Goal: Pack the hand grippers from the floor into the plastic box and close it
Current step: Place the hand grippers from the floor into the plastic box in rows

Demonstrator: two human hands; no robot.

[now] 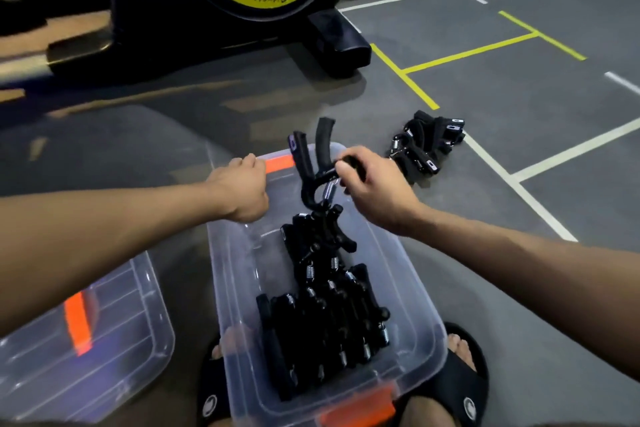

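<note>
Head view: left hand (242,185) closed on far rim of plastic box (414,291). Right hand (375,184) clamped on one hand gripper (311,163), above box far end. Many grippers (325,315) inside box; pile of grippers (427,146) on floor (485,87) far right. Lid (114,340) lies left of box

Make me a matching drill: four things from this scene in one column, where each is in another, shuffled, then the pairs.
Things:
1. lid
2. left hand
3. right hand
4. pile of hand grippers

Places:
A. holds one hand gripper above the box
B. on the floor right of the box
C. on the far rim of the box
D. on the floor left of the box

Pairs: 1-D, 2-C, 3-A, 4-B
</note>
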